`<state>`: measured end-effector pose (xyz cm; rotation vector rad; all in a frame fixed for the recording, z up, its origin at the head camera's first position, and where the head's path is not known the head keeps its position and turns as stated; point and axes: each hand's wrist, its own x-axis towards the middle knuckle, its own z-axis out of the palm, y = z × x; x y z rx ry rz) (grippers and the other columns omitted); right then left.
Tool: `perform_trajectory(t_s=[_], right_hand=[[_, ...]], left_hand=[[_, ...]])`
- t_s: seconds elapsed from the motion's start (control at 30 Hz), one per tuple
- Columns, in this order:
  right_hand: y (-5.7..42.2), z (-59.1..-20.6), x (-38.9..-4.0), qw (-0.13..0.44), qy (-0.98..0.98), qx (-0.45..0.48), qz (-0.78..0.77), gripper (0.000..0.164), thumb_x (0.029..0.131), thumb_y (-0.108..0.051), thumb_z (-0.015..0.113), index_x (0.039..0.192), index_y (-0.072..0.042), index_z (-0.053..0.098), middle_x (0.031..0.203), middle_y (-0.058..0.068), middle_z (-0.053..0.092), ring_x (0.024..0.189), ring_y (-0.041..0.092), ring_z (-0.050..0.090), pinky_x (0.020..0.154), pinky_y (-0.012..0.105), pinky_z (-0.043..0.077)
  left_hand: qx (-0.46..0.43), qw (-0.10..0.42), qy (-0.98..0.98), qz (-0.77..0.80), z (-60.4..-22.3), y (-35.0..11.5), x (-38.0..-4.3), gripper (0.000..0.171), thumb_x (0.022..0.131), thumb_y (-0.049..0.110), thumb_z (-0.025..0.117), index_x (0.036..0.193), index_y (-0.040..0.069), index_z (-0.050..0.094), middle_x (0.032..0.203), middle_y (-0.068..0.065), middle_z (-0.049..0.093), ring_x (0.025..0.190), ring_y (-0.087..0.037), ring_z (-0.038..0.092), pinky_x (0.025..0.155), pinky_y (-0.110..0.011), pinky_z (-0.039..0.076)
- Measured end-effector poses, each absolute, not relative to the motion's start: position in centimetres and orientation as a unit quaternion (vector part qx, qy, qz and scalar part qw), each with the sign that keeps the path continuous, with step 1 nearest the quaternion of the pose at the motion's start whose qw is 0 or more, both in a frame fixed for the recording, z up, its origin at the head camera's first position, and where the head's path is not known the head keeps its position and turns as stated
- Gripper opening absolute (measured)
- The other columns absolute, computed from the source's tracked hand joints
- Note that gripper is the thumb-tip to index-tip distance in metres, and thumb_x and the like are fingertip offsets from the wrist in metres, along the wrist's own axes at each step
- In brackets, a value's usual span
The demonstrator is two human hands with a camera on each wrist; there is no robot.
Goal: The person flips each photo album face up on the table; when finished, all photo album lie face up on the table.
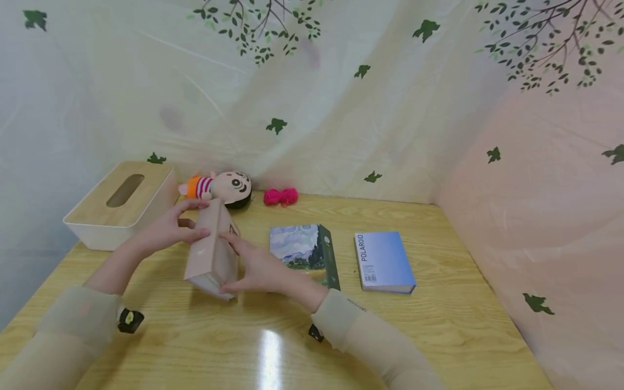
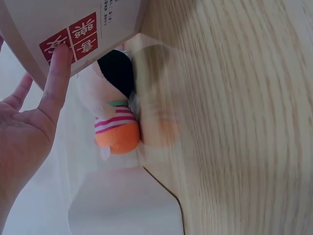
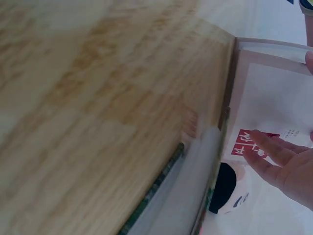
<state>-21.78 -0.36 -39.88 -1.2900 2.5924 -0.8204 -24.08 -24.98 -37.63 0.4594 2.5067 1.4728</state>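
Observation:
A thick pale pink book point(image 1: 209, 244) stands tilted between both hands, its spine facing up and toward me. The left hand point(image 1: 173, 227) holds it from the left, thumb on the spine and fingers over the far side; in the left wrist view a finger lies across the red square of characters point(image 2: 80, 36) on a cover. From the other side the right hand point(image 1: 260, 265) grips it, fingers on the cover and thumb at the lower corner. In the right wrist view its fingers point(image 3: 266, 147) touch a red character panel.
A white tissue box point(image 1: 104, 235) with a wooden lid stands at the left. Behind the book lie a doll point(image 1: 221, 187) and pink yarn point(image 1: 281, 196). A book with a landscape painting point(image 1: 299, 246) lies right of the hands, and a blue Polaroid book point(image 1: 386, 262) farther right.

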Motion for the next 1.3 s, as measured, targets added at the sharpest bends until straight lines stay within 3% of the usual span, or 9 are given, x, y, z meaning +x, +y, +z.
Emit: perform_trajectory(t_s=[0.17,0.33,0.53,0.87,1.3], right_hand=[[-0.6,-40.4,-21.8,0.060,0.878,-0.416,-0.229,0.097,0.064,-0.058,0.069,0.139,-0.020,0.021,0.129,0.002,0.045,0.110,0.011,0.050,0.083,0.020,0.045],[-0.6,-41.2,-21.9,0.084,0.890,-0.403,-0.198,0.102,0.062,-0.059,0.069,0.141,-0.027,0.013,0.133,0.000,0.041,0.107,0.009,0.050,0.082,0.022,0.046],[-0.7,-41.9,-21.6,0.090,0.891,-0.407,-0.178,0.106,0.062,-0.059,0.069,0.142,-0.035,0.003,0.133,0.005,0.043,0.106,0.013,0.052,0.083,0.026,0.046],[-0.9,-42.4,-21.3,0.103,0.893,-0.401,-0.177,0.111,0.061,-0.050,0.075,0.141,-0.037,-0.001,0.141,0.010,0.029,0.112,0.019,0.049,0.086,0.031,0.046],[-0.4,-42.9,-21.5,0.086,0.891,-0.416,-0.158,0.102,0.062,-0.051,0.074,0.142,-0.033,0.012,0.138,0.008,0.030,0.108,0.017,0.050,0.087,0.028,0.045]], left_hand=[[0.160,0.101,0.842,0.505,-37.8,-25.4,-24.0,0.065,0.082,0.026,0.064,0.133,0.015,0.027,0.125,-0.013,0.034,0.083,-0.018,0.054,0.060,-0.032,0.050],[0.148,0.102,0.853,0.490,-37.9,-25.9,-23.9,0.067,0.082,0.029,0.064,0.135,0.017,0.025,0.121,-0.010,0.034,0.071,-0.015,0.049,0.049,-0.030,0.042],[0.138,0.107,0.859,0.482,-38.2,-26.4,-23.6,0.069,0.082,0.030,0.063,0.136,0.014,0.022,0.130,-0.013,0.029,0.084,-0.020,0.052,0.057,-0.032,0.048],[0.139,0.116,0.860,0.477,-38.5,-26.8,-23.4,0.072,0.084,0.029,0.062,0.139,0.013,0.017,0.138,-0.017,0.022,0.103,-0.035,0.048,0.068,-0.033,0.050],[0.148,0.112,0.857,0.480,-39.8,-27.6,-23.2,0.071,0.083,0.026,0.063,0.139,0.015,0.022,0.140,-0.012,0.021,0.099,-0.027,0.050,0.069,-0.029,0.049]])
